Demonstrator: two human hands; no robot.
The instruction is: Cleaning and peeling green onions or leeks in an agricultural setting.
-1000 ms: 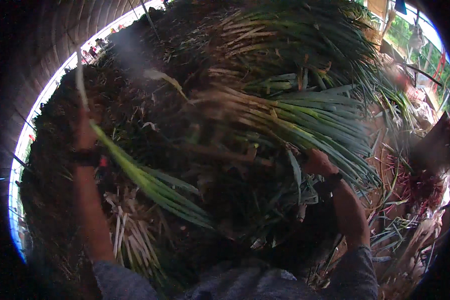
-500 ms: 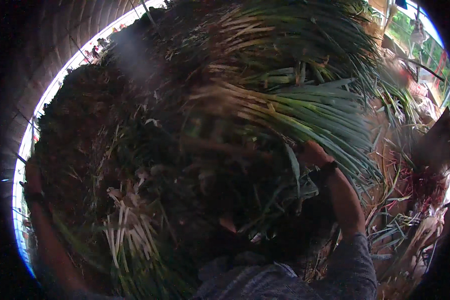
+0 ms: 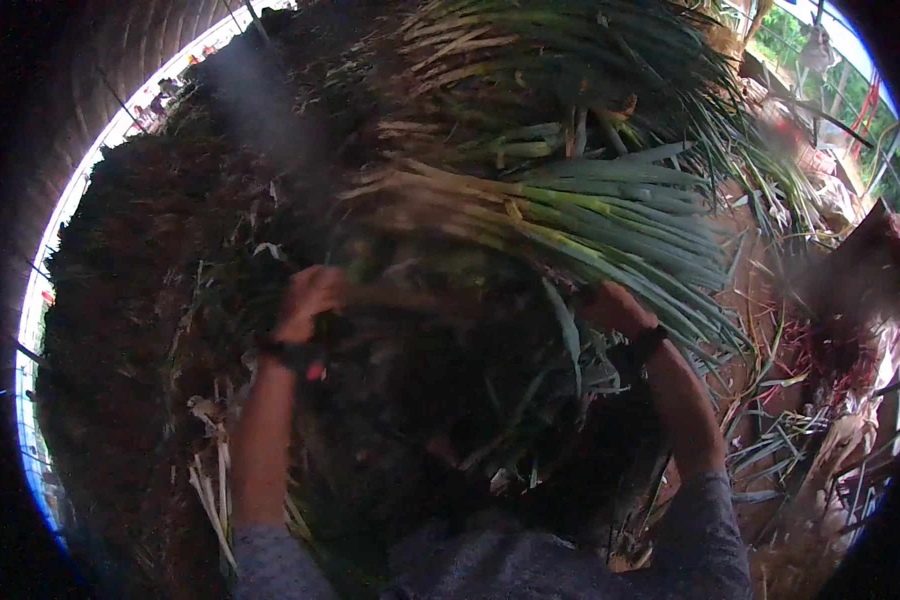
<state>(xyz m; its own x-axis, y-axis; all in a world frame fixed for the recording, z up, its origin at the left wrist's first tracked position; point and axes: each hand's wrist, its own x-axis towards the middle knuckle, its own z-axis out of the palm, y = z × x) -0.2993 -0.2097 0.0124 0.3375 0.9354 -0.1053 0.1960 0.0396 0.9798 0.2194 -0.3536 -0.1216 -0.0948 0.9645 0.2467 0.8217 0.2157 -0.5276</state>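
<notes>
A large bundle of long green onions (image 3: 610, 215) lies across the middle, pale ends to the left and green leaves fanned to the right. At the near edge of its leaves my right hand (image 3: 617, 308) is closed; whatever is inside the fingers is hidden. My left hand (image 3: 313, 298) is over the dark area left of the bundle's pale ends, apart from them. Motion smears its fingers, so its grip cannot be made out. Below my left forearm lie more green onions (image 3: 210, 500) with white stalks, partly covered by that arm.
Another heap of green onions (image 3: 570, 60) lies beyond the bundle. A big dark pile of plants (image 3: 140, 300) fills the left side. Loose leaves and reddish strands (image 3: 835, 355) litter the ground at right, near pale crumpled sheeting (image 3: 850, 440).
My left hand has swung in from the far left edge to the middle, its forearm now over the white stalks. My right hand stays by the bundle's leaves. The view has shifted slightly.
</notes>
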